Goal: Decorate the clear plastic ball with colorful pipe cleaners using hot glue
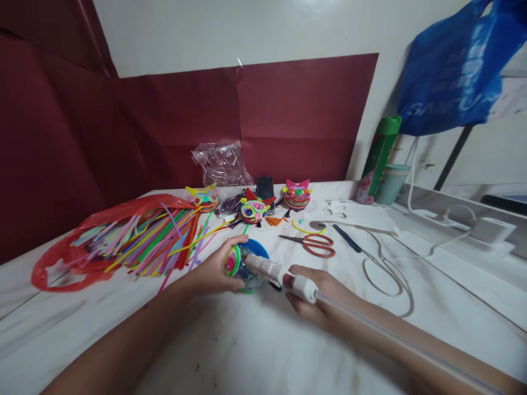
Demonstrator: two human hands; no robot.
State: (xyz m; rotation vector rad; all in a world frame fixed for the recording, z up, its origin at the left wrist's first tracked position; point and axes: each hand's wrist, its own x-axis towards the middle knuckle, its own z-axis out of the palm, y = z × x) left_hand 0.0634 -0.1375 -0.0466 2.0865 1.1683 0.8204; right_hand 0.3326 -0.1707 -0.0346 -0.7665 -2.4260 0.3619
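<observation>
My left hand (219, 267) grasps a colourful round ornament (242, 262); my right hand (327, 293) holds perhaps a glue gun (269, 269).

Before you, a smooth, marble-patterned counter (247, 351) carries plastic-handled metal scissors (307, 240), matt, soft-looking strips (144, 241) and a thin, shiny plastic red bag (45, 275). Your glue gun (265, 268) is smooth plastic, your ball (252, 282) clear and glossy. Crinkled, glossy plastic wrap (222, 164) glints before matt, creased paper (177, 120).
</observation>
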